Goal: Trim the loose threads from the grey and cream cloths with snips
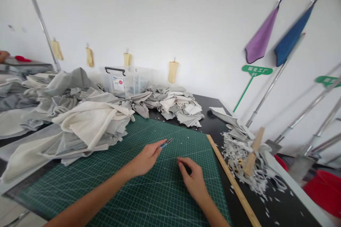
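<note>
My left hand is closed around a small blue tool with a metal tip, which looks like a cutter or pen. It is held over the green gridded cutting mat. To its right, my right hand hovers over the same mat, thumb and forefinger curled together; whether anything small is between them cannot be made out. A large pile of grey and white cloth lies on the mat's left part. Along the mat's right side runs a wooden strip.
Behind the mat are another cloth heap and a clear plastic box. Shredded scraps with a wooden block lie at the right. A red bucket stands beyond the table. Another person's hand shows far left.
</note>
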A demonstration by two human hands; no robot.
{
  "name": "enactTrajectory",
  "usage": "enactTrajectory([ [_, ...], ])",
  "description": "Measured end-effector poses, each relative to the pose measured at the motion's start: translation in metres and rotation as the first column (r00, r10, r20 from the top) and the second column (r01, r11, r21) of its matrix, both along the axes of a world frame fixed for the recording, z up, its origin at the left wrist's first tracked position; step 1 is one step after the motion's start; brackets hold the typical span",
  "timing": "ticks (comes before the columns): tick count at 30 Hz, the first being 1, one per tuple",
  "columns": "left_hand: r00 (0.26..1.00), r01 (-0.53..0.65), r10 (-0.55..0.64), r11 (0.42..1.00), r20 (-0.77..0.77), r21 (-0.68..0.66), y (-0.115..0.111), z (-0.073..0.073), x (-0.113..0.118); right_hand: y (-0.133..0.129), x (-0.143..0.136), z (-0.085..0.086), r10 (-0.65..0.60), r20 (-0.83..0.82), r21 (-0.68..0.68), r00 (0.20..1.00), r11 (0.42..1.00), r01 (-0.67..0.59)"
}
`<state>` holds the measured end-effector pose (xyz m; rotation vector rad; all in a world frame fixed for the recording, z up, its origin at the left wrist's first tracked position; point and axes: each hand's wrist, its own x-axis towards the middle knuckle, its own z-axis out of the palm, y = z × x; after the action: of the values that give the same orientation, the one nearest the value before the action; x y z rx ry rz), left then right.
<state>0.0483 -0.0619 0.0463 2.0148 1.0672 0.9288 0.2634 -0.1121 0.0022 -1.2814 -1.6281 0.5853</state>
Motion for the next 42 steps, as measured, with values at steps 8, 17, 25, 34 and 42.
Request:
enactTrajectory([
  [8, 0.994, -0.033, 0.036, 0.999, 0.103, -0.030, 0.032, -0.054, 0.012, 0.002, -0.002, -0.001, -0.041, 0.002, -0.007, 0.999, 0.999, 0.041],
  [17, 0.984, 0.017, 0.004, 0.993, 0.177, -0.115, 0.031, -0.051, 0.002, 0.009, -0.002, -0.008, -0.101, -0.016, -0.078, 0.995, 0.992, 0.100],
  [25, 0.987, 0.030, -0.009, 0.992, 0.160, -0.126, 0.029, -0.046, -0.001, 0.011, 0.003, 0.002, -0.159, -0.059, -0.131, 0.985, 0.980, 0.150],
  [34, 0.993, 0.013, 0.000, 0.993, 0.117, -0.115, 0.033, -0.053, -0.003, 0.107, 0.021, 0.069, -0.170, 0.270, 0.166, 0.948, 0.978, 0.128],
  [42, 0.999, 0.017, -0.010, 0.989, 0.052, -0.148, 0.041, -0.065, -0.004, 0.314, 0.049, 0.082, -0.395, 0.629, 0.399, 0.669, 0.903, 0.158],
])
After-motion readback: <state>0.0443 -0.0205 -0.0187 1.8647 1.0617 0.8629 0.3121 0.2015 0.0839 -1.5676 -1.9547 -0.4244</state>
